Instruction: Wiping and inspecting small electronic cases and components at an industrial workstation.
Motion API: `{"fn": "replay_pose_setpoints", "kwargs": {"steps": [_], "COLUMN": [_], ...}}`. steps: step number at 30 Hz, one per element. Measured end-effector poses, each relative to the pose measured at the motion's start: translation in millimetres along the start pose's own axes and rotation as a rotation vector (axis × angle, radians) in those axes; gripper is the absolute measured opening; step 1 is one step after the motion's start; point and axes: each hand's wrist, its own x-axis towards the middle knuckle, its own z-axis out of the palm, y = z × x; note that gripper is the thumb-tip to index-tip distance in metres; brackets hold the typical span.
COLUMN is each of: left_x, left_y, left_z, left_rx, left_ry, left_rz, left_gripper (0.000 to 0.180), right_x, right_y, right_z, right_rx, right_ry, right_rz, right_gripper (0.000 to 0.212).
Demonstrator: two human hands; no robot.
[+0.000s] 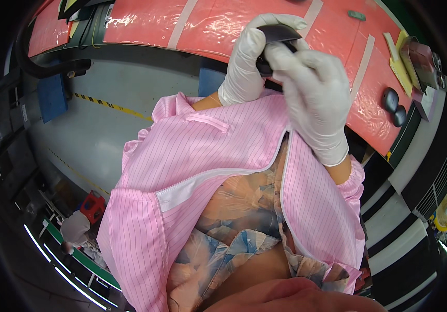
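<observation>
My left hand (247, 62), in a white glove, is closed around a small black clamshell case (280, 34) held above the near edge of the table. Its rounded lid stands raised. My right hand (319, 86), gloved too, has its fingers bent and brought together at the case's opening, slightly blurred. Those fingers cover most of the case's inside, and whatever they may pinch is hidden. A similar black case (390, 100) lies opened out on the table, to the right of my right hand.
A red plastic-covered table (223, 26) with pale tape strips runs across the top. A small dark green piece (357, 15) lies on it. Yellow sheets (400, 67) and a clear-topped container (421, 60) sit at the right. A black hose (52, 67) bends at the left.
</observation>
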Motion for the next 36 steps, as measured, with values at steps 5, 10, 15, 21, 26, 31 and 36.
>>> {"fn": "replay_pose_setpoints", "kwargs": {"steps": [5, 10, 15, 21, 26, 31, 36], "left_x": [-2.7, 0.8, -0.8, 1.0, 3.0, 3.5, 3.0], "left_y": [-2.8, -7.9, -7.6, -10.6, -19.2, -7.0, -5.6], "left_z": [0.9, -3.4, -8.4, 0.0, -2.4, 0.8, 3.2], "left_rx": [0.16, -0.072, 0.003, 0.008, -0.011, -0.044, -0.141], "left_ry": [0.059, 0.06, -0.012, 0.13, 0.144, 0.007, 0.041], "left_rz": [0.108, 0.009, 0.069, 0.001, 0.062, 0.057, 0.011], "left_gripper": [0.064, 0.064, 0.072, 0.072, 0.067, 0.071, 0.071], "right_x": [9.6, 3.0, -7.0, -1.2, 0.0, 0.1, -12.6], "right_y": [-6.7, -5.0, -1.7, 0.7, -7.2, 4.9, 3.5], "right_z": [-0.4, 5.4, 5.1, 11.3, 16.3, -7.9, -3.9], "right_rx": [-0.692, -0.341, 0.151, -0.21, -0.216, 0.519, 0.566], "right_ry": [-0.109, -0.078, -0.167, 0.022, -0.086, -0.251, 0.102], "right_rz": [-0.098, -0.049, 0.187, -0.007, -0.003, 0.146, 0.488], "right_gripper": [0.027, 0.023, 0.024, 0.023, 0.023, 0.021, 0.019]}}
